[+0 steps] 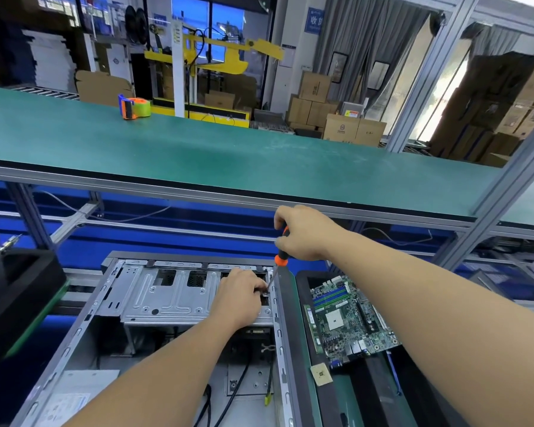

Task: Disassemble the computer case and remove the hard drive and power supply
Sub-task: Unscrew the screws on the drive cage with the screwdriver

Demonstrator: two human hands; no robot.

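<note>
Motherboard [349, 322] already out, at 3 o'clock of case [111, 306]. My right hand [305, 234] grip wraps screwdriver [277, 260]; left hand [241, 295] pinches screw at drive cage [170, 298]. Drive, power supply still to come.

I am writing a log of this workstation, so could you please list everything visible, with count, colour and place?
computer case: one, grey metal, open, near centre.
drive cage: one, silver, upper part of the case.
screwdriver: one, orange and black handle, tip at the cage's right edge.
motherboard: one, green, right of the case.
processor chip: one, tan, in front of the motherboard.
tape dispenser: one, orange and blue with green tape, far on the green bench.
cardboard boxes: several, brown, background.
left hand: fingers at the screwdriver tip, on the cage.
right hand: grips the screwdriver handle.
</note>
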